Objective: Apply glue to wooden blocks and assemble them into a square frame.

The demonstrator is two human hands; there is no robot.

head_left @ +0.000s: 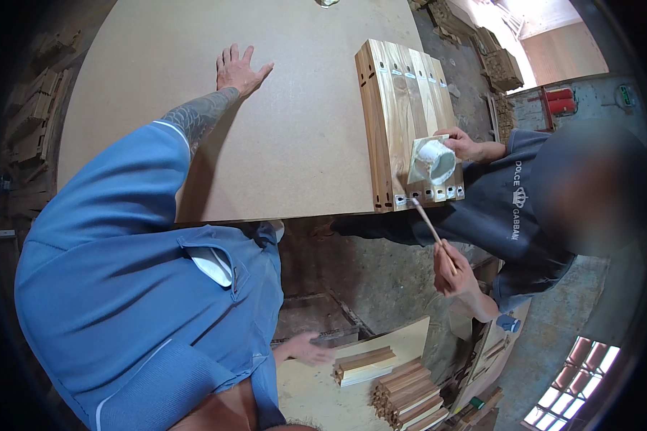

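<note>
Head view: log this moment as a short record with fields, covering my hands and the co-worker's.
Left hand: open, palm down on the tabletop
Right hand: blurred, apparently open; nothing visible in it
Co-worker's upper hand: holding a white-smeared container
Co-worker's lower hand: holding a brush, tip at a slot
Workpiece: slotted wooden pieces, side by side on the tabletop
Nearby: wooden strips piled on a pale board

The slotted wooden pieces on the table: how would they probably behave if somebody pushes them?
The slotted wooden pieces look thick and straight, so each is probably stiff. Their flat sides suggest sliding rather than rolling. Seams show between them, so the row might separate if pushed unevenly.
</note>
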